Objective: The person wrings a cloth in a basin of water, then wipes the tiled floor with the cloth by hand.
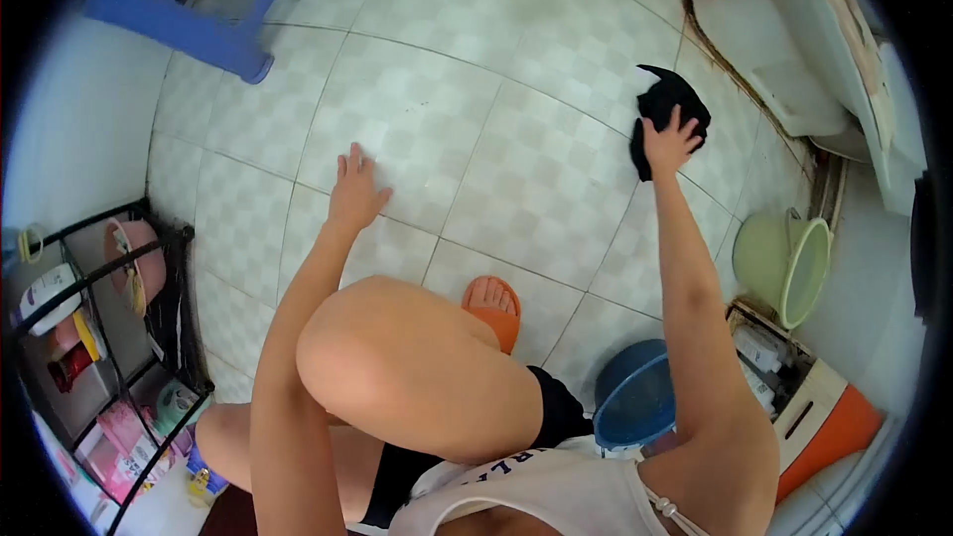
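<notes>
A crumpled black cloth (667,94) lies on the tiled floor (427,129) at the right, near the base of the toilet. My right hand (672,143) presses on its lower part, fingers spread across the fabric. Some of the cloth is covered by the hand. Over the tiles to the left is my left hand (357,194), holding nothing, its fingers apart; whether it touches the floor I cannot tell. An orange slipper (504,318) on my foot stands between my arms.
A blue plastic stool (223,45) stands at the upper left. Along the left wall is a black rack (119,337) with bottles and packs. The white toilet (774,60) is at the upper right. Below it are a green bucket (769,260) and a blue basin (635,392).
</notes>
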`<action>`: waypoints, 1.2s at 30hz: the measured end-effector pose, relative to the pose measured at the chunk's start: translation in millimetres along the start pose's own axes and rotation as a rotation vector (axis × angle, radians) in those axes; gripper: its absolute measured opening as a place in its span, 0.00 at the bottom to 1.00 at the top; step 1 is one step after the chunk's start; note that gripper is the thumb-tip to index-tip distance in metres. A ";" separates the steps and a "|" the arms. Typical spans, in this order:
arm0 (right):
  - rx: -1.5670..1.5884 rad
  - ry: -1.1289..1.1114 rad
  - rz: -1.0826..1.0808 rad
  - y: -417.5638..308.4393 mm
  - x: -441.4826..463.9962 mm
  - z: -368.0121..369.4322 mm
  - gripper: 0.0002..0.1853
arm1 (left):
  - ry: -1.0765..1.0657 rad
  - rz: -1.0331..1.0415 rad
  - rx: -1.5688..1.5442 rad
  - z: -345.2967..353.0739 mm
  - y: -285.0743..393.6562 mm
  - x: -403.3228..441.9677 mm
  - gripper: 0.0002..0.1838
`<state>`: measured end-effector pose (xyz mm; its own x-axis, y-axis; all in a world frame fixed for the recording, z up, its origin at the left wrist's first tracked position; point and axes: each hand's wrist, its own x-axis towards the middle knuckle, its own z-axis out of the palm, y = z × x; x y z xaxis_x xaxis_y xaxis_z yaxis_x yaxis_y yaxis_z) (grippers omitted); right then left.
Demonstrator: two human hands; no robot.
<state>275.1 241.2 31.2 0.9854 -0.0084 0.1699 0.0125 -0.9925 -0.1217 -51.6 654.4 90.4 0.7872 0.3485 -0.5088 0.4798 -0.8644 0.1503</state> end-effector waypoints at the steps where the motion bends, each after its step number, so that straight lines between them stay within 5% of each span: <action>1: -0.023 -0.023 0.070 -11.2 0.0 -1.2 0.40 | 0.000 0.015 -0.001 -7.3 8.9 4.0 0.44; 4: -0.021 0.002 0.089 -61.2 -25.6 -11.3 0.39 | 0.053 0.069 -0.047 -27.5 36.4 12.3 0.42; 10: 0.257 -0.176 -0.428 -181.8 -153.3 -57.2 0.40 | 0.128 0.200 0.000 -42.8 85.2 63.4 0.41; 16: 0.207 -0.318 -0.763 -166.2 -138.6 -69.4 0.39 | 0.116 0.176 -0.141 -48.9 157.5 101.6 0.40; 21: 0.205 -0.121 -0.279 -62.6 -77.6 -37.3 0.41 | 0.067 0.234 -0.181 -47.8 162.5 107.0 0.37; 25: 0.015 -0.336 0.210 -5.2 -51.3 -38.4 0.45 | 0.086 0.109 -0.143 -39.4 144.0 104.0 0.33; 28: -0.010 -0.460 0.257 24.1 -71.4 -33.1 0.50 | 0.158 0.107 -0.181 -23.6 152.8 102.3 0.28; 31: -0.005 -0.558 0.340 33.3 -90.3 -45.7 0.52 | -0.025 0.206 -0.218 -24.7 156.9 98.0 0.25; 36: -0.078 -0.607 0.286 63.1 -105.6 -20.9 0.50 | 0.176 0.374 -0.129 -14.5 147.1 92.0 0.21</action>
<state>168.2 176.9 26.0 0.8687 -0.2250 -0.4413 -0.2531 -0.9674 -0.0050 97.0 564.6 78.0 0.9649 0.0860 -0.2482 0.1846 -0.8943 0.4076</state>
